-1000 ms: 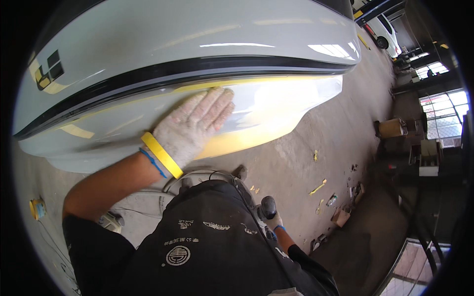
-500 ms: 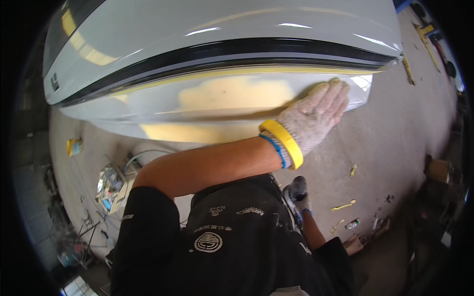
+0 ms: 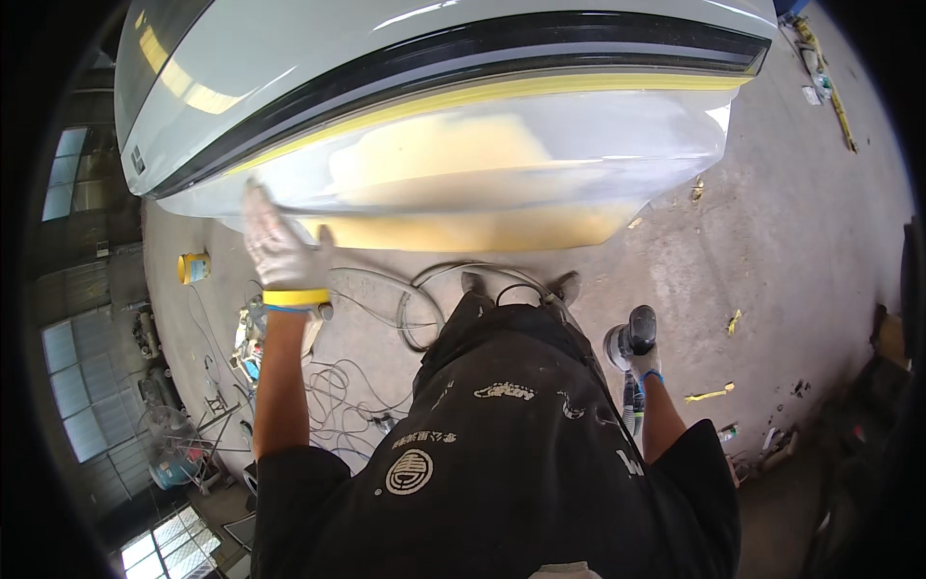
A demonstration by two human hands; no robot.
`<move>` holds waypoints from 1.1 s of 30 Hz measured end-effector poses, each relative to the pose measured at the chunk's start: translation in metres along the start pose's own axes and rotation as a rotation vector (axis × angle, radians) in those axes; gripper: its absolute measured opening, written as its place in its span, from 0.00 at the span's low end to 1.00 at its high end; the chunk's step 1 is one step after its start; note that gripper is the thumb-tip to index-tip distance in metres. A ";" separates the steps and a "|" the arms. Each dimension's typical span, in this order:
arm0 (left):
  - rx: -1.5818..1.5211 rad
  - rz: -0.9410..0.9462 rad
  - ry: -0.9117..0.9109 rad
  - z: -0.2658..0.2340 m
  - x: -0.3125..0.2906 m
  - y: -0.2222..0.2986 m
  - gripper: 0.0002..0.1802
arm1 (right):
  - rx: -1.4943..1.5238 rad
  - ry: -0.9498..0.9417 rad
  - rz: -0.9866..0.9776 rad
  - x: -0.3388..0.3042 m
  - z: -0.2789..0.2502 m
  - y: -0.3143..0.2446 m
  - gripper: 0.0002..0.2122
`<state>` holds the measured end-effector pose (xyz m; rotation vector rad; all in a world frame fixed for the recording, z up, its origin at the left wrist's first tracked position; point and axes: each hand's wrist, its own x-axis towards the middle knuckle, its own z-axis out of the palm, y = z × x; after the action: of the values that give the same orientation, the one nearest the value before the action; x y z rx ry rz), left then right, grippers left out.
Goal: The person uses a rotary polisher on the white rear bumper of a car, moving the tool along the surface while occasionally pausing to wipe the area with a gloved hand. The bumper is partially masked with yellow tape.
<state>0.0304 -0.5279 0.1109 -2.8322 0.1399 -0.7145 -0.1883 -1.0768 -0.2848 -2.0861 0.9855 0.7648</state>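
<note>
In front of me is a car's grey bumper (image 3: pixel 637 135) with patches of tan filler (image 3: pixel 434 152) across its middle and lower edge. My left hand (image 3: pixel 277 243), in a pale work glove, is at the bumper's left end with fingers stretched out. Motion blurs it slightly, and whether the palm touches the surface I cannot tell. A yellow tape roll (image 3: pixel 294 297) circles that wrist. Down at my right side, my right hand (image 3: pixel 646 363), also gloved, grips a black power sander (image 3: pixel 639 330) with a round pad, held off the bumper.
Yellow masking tape (image 3: pixel 482 92) edges the bumper under a black trim strip (image 3: pixel 463 53). Looped hoses (image 3: pixel 415 304) and tangled cables (image 3: pixel 338 386) lie on the floor near my feet. A yellow bucket (image 3: pixel 194 268) stands at left; tape scraps (image 3: pixel 711 392) lie at right.
My left hand has swept from the bumper's right end to its left end. The view has shifted, showing more floor and my feet. The sander stays in my right hand.
</note>
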 end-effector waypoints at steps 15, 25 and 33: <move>-0.435 -0.878 -1.257 0.142 -0.188 -0.043 0.47 | 0.332 0.183 -0.123 -0.050 0.018 -0.024 0.31; -1.620 -1.703 -0.601 0.238 -0.139 -0.035 0.20 | 0.483 0.434 -0.233 -0.175 0.011 -0.131 0.30; -1.850 -1.949 -0.502 0.201 -0.099 -0.017 0.06 | 0.722 0.470 -0.298 -0.278 0.044 -0.193 0.24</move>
<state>0.0398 -0.4599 -0.1031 0.7437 1.1269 -0.1727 -0.1894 -0.8386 -0.0406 -1.7117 0.9640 -0.2376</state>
